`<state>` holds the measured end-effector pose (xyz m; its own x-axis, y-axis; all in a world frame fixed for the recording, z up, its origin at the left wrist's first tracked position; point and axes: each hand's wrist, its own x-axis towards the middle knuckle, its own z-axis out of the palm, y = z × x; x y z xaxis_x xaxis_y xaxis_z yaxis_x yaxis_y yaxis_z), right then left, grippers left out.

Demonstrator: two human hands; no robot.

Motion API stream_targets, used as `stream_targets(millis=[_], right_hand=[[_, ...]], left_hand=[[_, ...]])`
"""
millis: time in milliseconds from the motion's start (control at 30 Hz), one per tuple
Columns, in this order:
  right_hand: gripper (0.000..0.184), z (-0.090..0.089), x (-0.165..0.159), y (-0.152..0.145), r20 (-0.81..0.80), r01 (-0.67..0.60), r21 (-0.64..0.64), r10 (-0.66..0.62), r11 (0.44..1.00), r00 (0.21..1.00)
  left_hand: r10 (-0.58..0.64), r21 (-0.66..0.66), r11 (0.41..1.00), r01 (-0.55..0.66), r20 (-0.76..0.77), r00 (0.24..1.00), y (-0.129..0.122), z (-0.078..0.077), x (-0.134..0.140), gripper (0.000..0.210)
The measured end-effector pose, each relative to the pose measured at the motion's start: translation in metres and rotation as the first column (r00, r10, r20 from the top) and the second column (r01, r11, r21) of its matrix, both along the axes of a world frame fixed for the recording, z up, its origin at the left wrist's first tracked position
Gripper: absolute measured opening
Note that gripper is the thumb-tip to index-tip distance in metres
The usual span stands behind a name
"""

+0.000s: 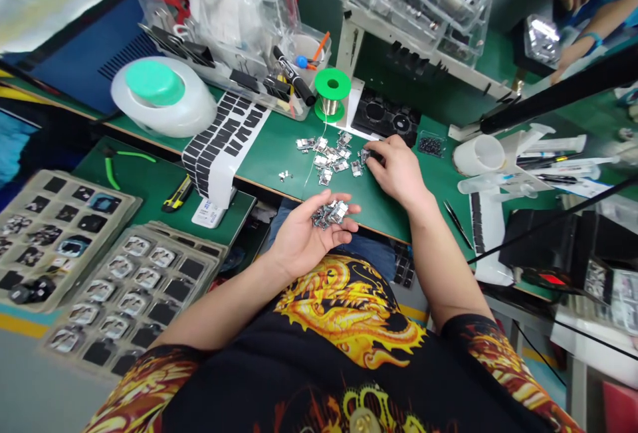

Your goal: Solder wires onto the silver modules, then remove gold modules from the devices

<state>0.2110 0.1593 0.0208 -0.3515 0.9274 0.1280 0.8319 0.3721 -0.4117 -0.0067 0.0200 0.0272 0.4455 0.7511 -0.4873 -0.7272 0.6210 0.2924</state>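
From where I stand, the right hand's [399, 171] thumb and forefinger touch a small metal part at the heap's [340, 165] right edge, mid-frame; I can't tell if they're pinching. The left hand [306, 237], fingers apart and curled, cups more parts [333, 212]. They look light, stiff, slippery: best gripped by edges. Right of centre, a clear tray [429, 135] holds tiny black pieces [431, 147]; lower left, a moulded tray [149, 250] holds silvery housings [135, 245].

The left hand [308, 230] cups palm up, fingers [341, 237] loosely curled, as the right hand [397, 169] extends forward, palm down.
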Motion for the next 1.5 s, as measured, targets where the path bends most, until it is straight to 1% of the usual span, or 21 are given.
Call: stream_targets(millis=[167, 233, 300, 400, 433, 500, 533, 567, 600, 667, 700, 800, 867, 933, 1000, 1100, 1167, 1233, 1333, 1400, 1500], right_hand=[[0.018, -0.004, 0.004, -0.001, -0.134, 0.086, -0.049, -0.092, 0.995, 0.987], [0.012, -0.001, 0.008, -0.001, -0.253, 0.125, -0.141, -0.157, 0.982, 0.954], [0.015, 0.007, 0.01, -0.005, -0.422, 0.11, -0.256, -0.214, 0.96, 0.881], [0.026, 0.03, 0.006, -0.025, -0.605, -0.069, -0.383, -0.194, 0.921, 0.772], [0.028, 0.039, 0.003, -0.034, -0.623, -0.165, -0.423, -0.153, 0.891, 0.767], [0.026, 0.054, -0.006, -0.053, -0.62, -0.364, -0.503, -0.034, 0.784, 0.784], [0.022, 0.06, -0.01, -0.061, -0.606, -0.429, -0.52, 0.035, 0.739, 0.794], [0.017, 0.064, -0.015, -0.067, -0.587, -0.474, -0.521, 0.105, 0.71, 0.803], [0.013, 0.066, -0.018, -0.071, -0.564, -0.497, -0.506, 0.165, 0.705, 0.809], [0.01, 0.064, -0.021, -0.072, -0.52, -0.499, -0.456, 0.234, 0.737, 0.821], [0.009, 0.061, -0.021, -0.068, -0.505, -0.477, -0.425, 0.236, 0.77, 0.83], [0.013, 0.045, -0.016, -0.049, -0.415, -0.302, -0.283, 0.168, 0.91, 0.894], [0.023, 0.033, -0.012, -0.035, -0.264, -0.177, -0.157, 0.132, 0.972, 0.956], [0.034, 0.021, -0.009, -0.025, -0.109, -0.13, -0.088, 0.12, 0.988, 0.987], [0.037, 0.012, -0.008, -0.019, -0.049, -0.118, -0.078, 0.115, 0.99, 0.992], [0.027, 0.005, -0.007, -0.017, -0.086, -0.082, -0.078, 0.075, 0.994, 0.993], [0.015, 0.006, -0.006, -0.019, -0.173, -0.049, -0.145, 0.023, 0.988, 0.985], [0.012, 0.013, -0.007, -0.024, -0.325, -0.077, -0.294, -0.024, 0.953, 0.945], [0.018, 0.033, -0.011, -0.038, -0.52, -0.268, -0.465, -0.016, 0.844, 0.854], [0.016, 0.05, -0.016, -0.05, -0.543, -0.39, -0.494, 0.075, 0.777, 0.836], [0.015, 0.069, -0.024, -0.064, -0.451, -0.527, -0.45, 0.326, 0.721, 0.831]], left_hand=[[0.008, 0.018, 1.0, -0.008, -0.025, 1.0, 0.002, -0.001, -0.001, 0.025], [0.015, 0.021, 1.0, -0.015, -0.027, 1.0, 0.002, -0.002, -0.001, 0.024], [0.013, 0.018, 1.0, -0.013, -0.03, 0.999, 0.002, -0.002, -0.001, 0.025], [-0.009, 0.004, 1.0, 0.01, -0.02, 1.0, 0.0, -0.003, 0.0, 0.026], [-0.018, 0.001, 1.0, 0.018, -0.009, 1.0, 0.0, -0.004, 0.0, 0.026], [-0.038, -0.003, 0.999, 0.038, 0.03, 0.999, -0.001, -0.005, 0.003, 0.026], [-0.045, -0.005, 0.999, 0.045, 0.052, 0.998, -0.002, -0.005, 0.004, 0.027], [-0.051, -0.008, 0.999, 0.051, 0.071, 0.996, -0.002, -0.006, 0.005, 0.027], [-0.055, -0.012, 0.998, 0.056, 0.084, 0.995, -0.002, -0.006, 0.006, 0.029], [-0.06, -0.023, 0.998, 0.062, 0.078, 0.995, -0.003, -0.005, 0.007, 0.03], [-0.059, -0.031, 0.998, 0.061, 0.067, 0.996, -0.003, -0.004, 0.006, 0.029], [-0.055, -0.05, 0.997, 0.058, 0.045, 0.997, -0.004, -0.002, 0.003, 0.026], [-0.038, -0.056, 0.998, 0.04, 0.045, 0.998, -0.005, 0.0, 0.001, 0.025], [-0.024, -0.066, 0.997, 0.026, 0.041, 0.999, -0.004, 0.001, 0.0, 0.026], [-0.02, -0.082, 0.996, 0.022, 0.032, 0.999, -0.003, 0.002, -0.001, 0.027], [-0.016, -0.106, 0.994, 0.017, 0.018, 1.0, -0.002, 0.002, -0.003, 0.029], [-0.007, -0.113, 0.994, 0.008, 0.009, 1.0, -0.002, 0.001, -0.004, 0.029], [-0.002, -0.107, 0.994, 0.003, 0.006, 1.0, -0.002, 0.0, -0.004, 0.029], [-0.013, -0.09, 0.996, 0.014, 0.02, 1.0, -0.003, -0.002, -0.004, 0.029], [-0.022, -0.084, 0.996, 0.025, 0.035, 0.999, -0.004, -0.004, -0.004, 0.029], [-0.024, -0.065, 0.997, 0.028, 0.064, 0.998, -0.005, -0.007, -0.002, 0.03]])
